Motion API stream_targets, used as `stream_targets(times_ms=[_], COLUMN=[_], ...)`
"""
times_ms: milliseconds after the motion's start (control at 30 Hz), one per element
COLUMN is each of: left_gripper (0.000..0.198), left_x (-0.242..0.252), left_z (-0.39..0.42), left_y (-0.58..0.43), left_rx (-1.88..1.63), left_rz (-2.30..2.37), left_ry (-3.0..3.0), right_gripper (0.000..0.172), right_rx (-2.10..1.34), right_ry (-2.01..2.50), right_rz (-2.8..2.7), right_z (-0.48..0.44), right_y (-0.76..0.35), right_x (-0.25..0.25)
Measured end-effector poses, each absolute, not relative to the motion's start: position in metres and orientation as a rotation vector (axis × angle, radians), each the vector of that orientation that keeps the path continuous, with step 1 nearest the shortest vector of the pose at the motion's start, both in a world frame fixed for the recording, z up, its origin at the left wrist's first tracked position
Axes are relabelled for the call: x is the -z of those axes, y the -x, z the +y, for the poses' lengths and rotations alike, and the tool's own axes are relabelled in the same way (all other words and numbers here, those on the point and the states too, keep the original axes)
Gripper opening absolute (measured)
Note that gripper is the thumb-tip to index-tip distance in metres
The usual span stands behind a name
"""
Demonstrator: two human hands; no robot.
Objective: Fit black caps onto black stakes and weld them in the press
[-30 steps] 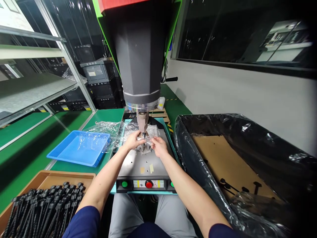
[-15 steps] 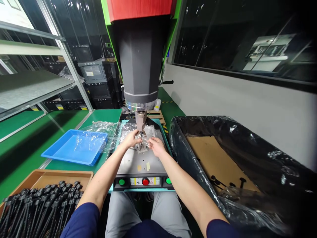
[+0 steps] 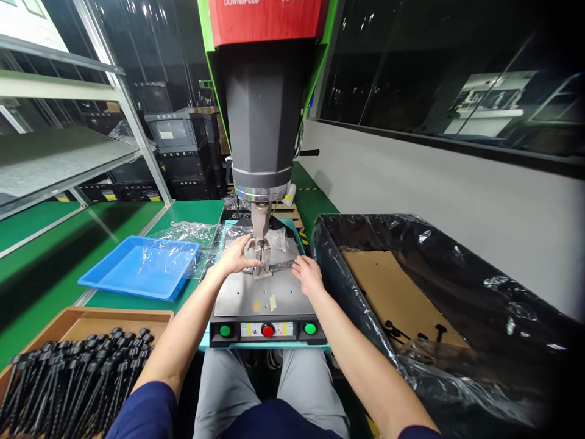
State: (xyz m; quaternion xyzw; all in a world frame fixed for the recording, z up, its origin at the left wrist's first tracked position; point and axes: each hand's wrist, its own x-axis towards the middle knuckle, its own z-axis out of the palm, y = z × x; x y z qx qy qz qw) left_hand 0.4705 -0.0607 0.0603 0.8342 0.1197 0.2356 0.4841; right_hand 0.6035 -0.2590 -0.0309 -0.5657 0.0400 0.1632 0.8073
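Note:
A machine with a grey body (image 3: 260, 116) ends in a metal horn (image 3: 260, 221) above a small metal fixture (image 3: 262, 268). A small black part (image 3: 261, 243) stands in the fixture under the horn. My left hand (image 3: 236, 255) is at the fixture's left side, thumb and fingers apart around its edge, with nothing seen held. My right hand (image 3: 308, 272) is to the right of the fixture over the metal plate (image 3: 247, 299); its fingers are close together at a clear plastic film, and whether they grip it is too small to tell.
Left are a blue tray (image 3: 132, 268) with clear film and a brown tray (image 3: 75, 314) full of black long-stemmed parts. A black-lined bin (image 3: 356, 305) with several black parts is at right. Green and red buttons (image 3: 267, 330) line the machine's front.
My right hand has moved right, away from the fixture. My left hand has shifted slightly left, its fingers wider apart. The black part and fixture show more clearly.

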Motion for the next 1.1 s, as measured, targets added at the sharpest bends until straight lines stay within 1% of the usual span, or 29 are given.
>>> stream_targets(times_ms=[67, 133, 233, 267, 333, 400, 500, 633, 800, 967, 1100], left_gripper=[0.072, 0.056, 0.023, 0.019, 0.027, 0.033, 0.036, 0.034, 0.036, 0.040, 0.036], left_x=[-0.062, -0.049, -0.002, 0.019, 0.062, 0.097, 0.125, 0.129, 0.133, 0.122, 0.105], left_z=[-0.068, -0.078, -0.094, -0.098, -0.107, -0.112, -0.113, -0.110, -0.113, -0.114, -0.116], left_y=[-0.438, -0.397, -0.334, -0.318, -0.297, -0.291, -0.300, -0.310, -0.304, -0.296, -0.291], left_rx=[-0.672, -0.700, -0.513, -0.476, -0.324, -0.229, -0.278, -0.329, -0.394, -0.331, -0.339], left_rz=[0.351, 0.417, 0.583, 0.655, 0.759, 0.764, 0.744, 0.722, 0.725, 0.734, 0.726], left_ry=[-1.859, -1.758, -1.807, -1.833, -1.774, -1.619, -1.546, -1.598, -1.678, -1.704, -1.736], right_gripper=[0.034, 0.040, 0.035, 0.035, 0.034, 0.033, 0.032, 0.034, 0.045, 0.048, 0.049], right_rx=[-0.248, -0.138, -0.185, -0.167, -0.174, -0.213, -0.224, -0.130, 0.024, -0.005, -0.007], right_ry=[1.245, 1.390, 1.708, 1.816, 1.992, 2.070, 2.092, 2.131, 2.180, 2.143, 2.098], right_rz=[0.038, -0.120, -0.272, -0.281, -0.314, -0.370, -0.467, -0.515, -0.523, -0.522, -0.487], right_z=[-0.283, -0.315, -0.365, -0.379, -0.399, -0.407, -0.405, -0.396, -0.393, -0.399, -0.400], right_y=[-0.594, -0.582, -0.560, -0.553, -0.542, -0.534, -0.529, -0.526, -0.519, -0.517, -0.514], right_x=[0.041, 0.061, 0.100, 0.112, 0.133, 0.146, 0.156, 0.164, 0.173, 0.171, 0.162])
